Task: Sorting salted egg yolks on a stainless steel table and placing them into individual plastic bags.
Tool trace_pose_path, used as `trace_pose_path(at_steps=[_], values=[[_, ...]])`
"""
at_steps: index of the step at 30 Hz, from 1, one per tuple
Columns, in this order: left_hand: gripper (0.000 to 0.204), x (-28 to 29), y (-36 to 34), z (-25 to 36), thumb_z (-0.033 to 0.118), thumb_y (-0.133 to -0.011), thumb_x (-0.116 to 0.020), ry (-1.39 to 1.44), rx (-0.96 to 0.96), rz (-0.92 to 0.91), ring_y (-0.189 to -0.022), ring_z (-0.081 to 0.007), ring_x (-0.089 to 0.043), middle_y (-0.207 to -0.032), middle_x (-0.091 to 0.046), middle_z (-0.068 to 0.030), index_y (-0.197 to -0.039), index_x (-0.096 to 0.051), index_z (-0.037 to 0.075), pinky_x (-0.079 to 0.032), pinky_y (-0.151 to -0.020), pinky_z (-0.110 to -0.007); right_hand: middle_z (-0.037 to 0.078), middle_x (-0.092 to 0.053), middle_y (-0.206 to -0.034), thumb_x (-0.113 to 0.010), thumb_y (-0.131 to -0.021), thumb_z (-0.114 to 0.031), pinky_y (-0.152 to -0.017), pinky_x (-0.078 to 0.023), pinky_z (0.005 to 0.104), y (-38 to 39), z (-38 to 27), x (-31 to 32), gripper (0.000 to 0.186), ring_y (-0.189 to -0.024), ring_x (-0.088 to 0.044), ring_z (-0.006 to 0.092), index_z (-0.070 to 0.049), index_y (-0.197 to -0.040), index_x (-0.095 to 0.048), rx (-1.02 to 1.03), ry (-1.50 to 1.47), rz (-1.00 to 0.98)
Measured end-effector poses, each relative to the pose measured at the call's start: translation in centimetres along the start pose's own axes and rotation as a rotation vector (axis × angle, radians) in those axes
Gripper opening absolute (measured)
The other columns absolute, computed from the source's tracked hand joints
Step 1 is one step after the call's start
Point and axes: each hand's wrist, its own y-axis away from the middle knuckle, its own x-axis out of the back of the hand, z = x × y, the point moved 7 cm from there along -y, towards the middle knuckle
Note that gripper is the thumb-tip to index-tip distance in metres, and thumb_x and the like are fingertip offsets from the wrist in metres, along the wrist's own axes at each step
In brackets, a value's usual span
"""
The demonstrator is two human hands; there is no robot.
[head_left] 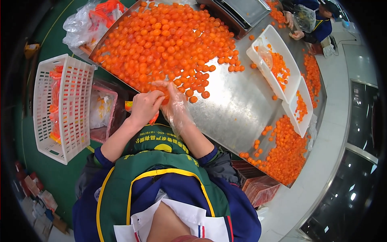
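Observation:
My bare left hand (146,105) has its fingers closed at the top of a small orange bag (154,117) that hangs below the table's near edge. My right hand (174,103), in a clear plastic glove, meets it there, its fingers curled around the bag's upper part and partly hidden by the left. Orange items show between the hands, too covered to tell apart. Just beyond them, a large heap of round, glossy orange pieces (161,44) covers much of the steel table (217,113).
A white crate (82,113) with orange packets stands left, beside a lined bin (115,121). White plastic bags (78,30) lie upper left. Two white trays (258,52) with orange pieces and another heap (286,157) are right. A co-worker (322,24) works at the far corner; a steel container (238,14) stands behind.

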Motion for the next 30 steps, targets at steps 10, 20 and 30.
trace_pose_path(at_steps=[10,20,30], values=[[0.014,-1.3,-0.5,0.0,0.017,-0.086,-0.066,-0.075,0.061,-0.105,-0.061,-0.0338,-0.065,-0.063,-0.064,-0.0137,-0.079,-0.063,0.005,-0.051,-0.056,-0.044,0.015,-0.059,-0.121,-0.045,-0.106,-0.034,-0.092,-0.051,0.0386,-0.3,-0.4,1.5,0.040,-0.105,-0.059,0.0242,0.002,-0.117,-0.058,0.033,0.273,0.085],[0.007,1.8,-1.0,-0.6,0.004,-0.081,-0.065,0.137,0.231,0.001,-0.044,-0.0190,-0.054,-0.052,-0.050,-0.0083,-0.076,-0.059,0.004,-0.042,-0.047,-0.033,0.021,-0.053,-0.133,-0.040,-0.106,-0.041,-0.092,-0.054,0.0475,-1.4,0.4,2.3,0.051,-0.117,-0.057,0.0352,0.000,-0.134,-0.045,-0.166,-0.526,0.055],[0.011,12.6,12.9,-18.7,0.002,-0.087,-0.052,-0.004,0.633,0.170,-0.062,-0.0087,-0.056,-0.070,-0.058,-0.0045,-0.096,-0.057,0.002,-0.041,-0.054,-0.027,0.019,-0.040,-0.149,-0.035,-0.105,-0.050,-0.098,-0.051,0.0552,-1.3,-3.3,3.1,0.057,-0.135,-0.042,0.0434,-0.008,-0.143,-0.039,-0.092,-0.577,0.047]])
